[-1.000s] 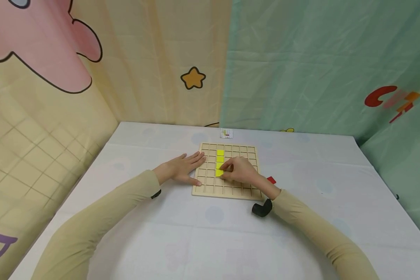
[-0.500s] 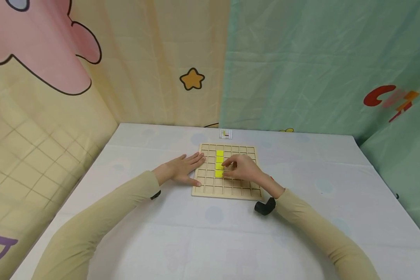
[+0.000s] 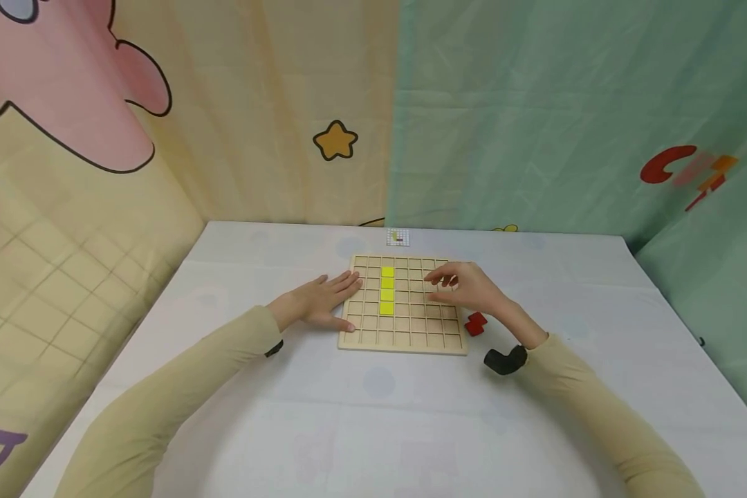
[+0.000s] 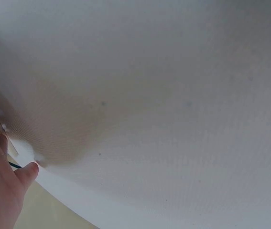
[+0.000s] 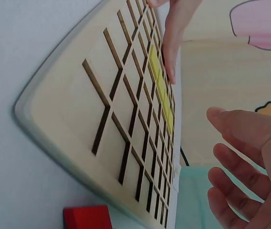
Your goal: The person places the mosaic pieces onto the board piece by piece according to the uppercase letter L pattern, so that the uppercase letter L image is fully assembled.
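A wooden grid board (image 3: 411, 340) lies flat on the table, with several yellow square tiles (image 3: 387, 290) lined up in one column. My left hand (image 3: 314, 303) rests with spread fingers on the board's left edge. Above the board's right side hovers my right hand (image 3: 469, 285), fingers loosely bent and apart. Nothing sits between the right thumb and fingers (image 5: 235, 162) in the right wrist view. Beside the board's right edge are red tiles (image 3: 475, 324), partly overlapping in the head view. The left wrist view catches only part of the left hand (image 4: 4, 183) and the table cloth.
A small printed card with a grid pattern (image 3: 398, 237) lies behind the board near the table's back edge. Patterned curtains (image 3: 274, 138) enclose the white-covered table (image 3: 373, 422). Dark wrist camera mounts (image 3: 505, 360) stick out below both wrists.
My right hand has left the yellow column and moved right, towards the board's right edge, uncovering the tiles. More of the red tiles shows. The left hand stays in place.
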`<act>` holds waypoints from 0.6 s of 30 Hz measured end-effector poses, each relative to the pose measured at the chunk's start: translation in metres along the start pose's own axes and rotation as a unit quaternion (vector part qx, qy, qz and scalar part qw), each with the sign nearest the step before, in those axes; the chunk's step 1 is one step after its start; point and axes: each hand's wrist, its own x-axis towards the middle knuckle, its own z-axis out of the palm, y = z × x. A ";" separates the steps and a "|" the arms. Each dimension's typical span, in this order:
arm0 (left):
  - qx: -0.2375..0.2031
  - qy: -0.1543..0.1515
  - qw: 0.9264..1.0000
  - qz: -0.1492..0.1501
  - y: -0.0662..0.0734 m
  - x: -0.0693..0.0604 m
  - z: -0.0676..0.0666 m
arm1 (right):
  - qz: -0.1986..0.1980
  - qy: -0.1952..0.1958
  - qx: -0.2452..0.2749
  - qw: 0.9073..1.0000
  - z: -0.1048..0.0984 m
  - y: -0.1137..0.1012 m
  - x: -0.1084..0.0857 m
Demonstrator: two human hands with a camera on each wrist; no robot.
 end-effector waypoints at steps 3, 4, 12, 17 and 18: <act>0.001 0.003 1.000 0.000 0.000 0.000 0.001 | -0.009 -0.002 -0.018 1.000 -0.009 0.007 -0.009; 0.003 0.003 1.000 0.000 0.000 0.000 0.001 | -0.009 -0.002 -0.024 1.000 -0.011 0.010 -0.012; 0.006 0.001 1.000 -0.001 0.000 0.001 0.002 | 0.000 -0.019 -0.046 0.999 -0.026 0.036 -0.039; 0.008 0.000 1.000 -0.005 0.000 0.001 0.001 | 0.009 -0.035 -0.044 0.998 -0.029 0.047 -0.052; 0.009 -0.001 1.000 -0.005 0.000 0.001 0.001 | 0.010 -0.037 -0.041 0.998 -0.029 0.050 -0.055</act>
